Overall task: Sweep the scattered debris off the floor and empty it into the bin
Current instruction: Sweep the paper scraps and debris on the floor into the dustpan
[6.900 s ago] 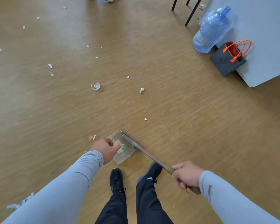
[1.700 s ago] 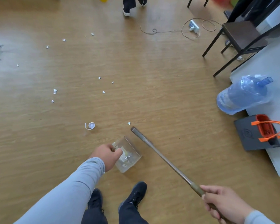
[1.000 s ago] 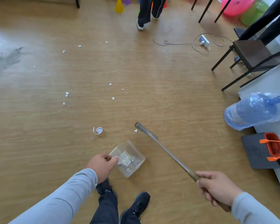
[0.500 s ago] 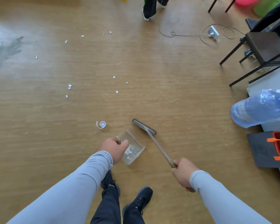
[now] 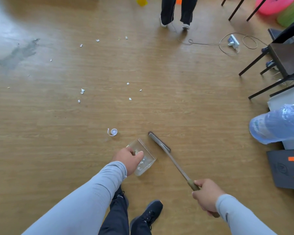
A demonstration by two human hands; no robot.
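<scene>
My left hand [image 5: 128, 158] grips the rear of a clear plastic dustpan [image 5: 145, 157] resting on the wooden floor, with a few white scraps inside it. My right hand [image 5: 206, 196] holds the handle end of a small broom [image 5: 172, 161]; its flat head [image 5: 159, 141] lies on the floor just right of the dustpan's mouth. A white cap with a curled strip [image 5: 112, 132] lies on the floor to the far left of the pan. Several white paper scraps [image 5: 82, 91] are scattered farther out.
A person's legs [image 5: 176, 12] stand at the far side, near a cable and power strip [image 5: 232, 42]. Dark chairs [image 5: 285, 61] stand at right. A blue water jug [image 5: 278, 123] and a dark bag with orange handles [image 5: 287, 168] lie at right. My feet [image 5: 148, 216] are below.
The broom head has slid a little to the right of the dustpan and my right hand has drawn back along the handle. The pan stays in my left hand.
</scene>
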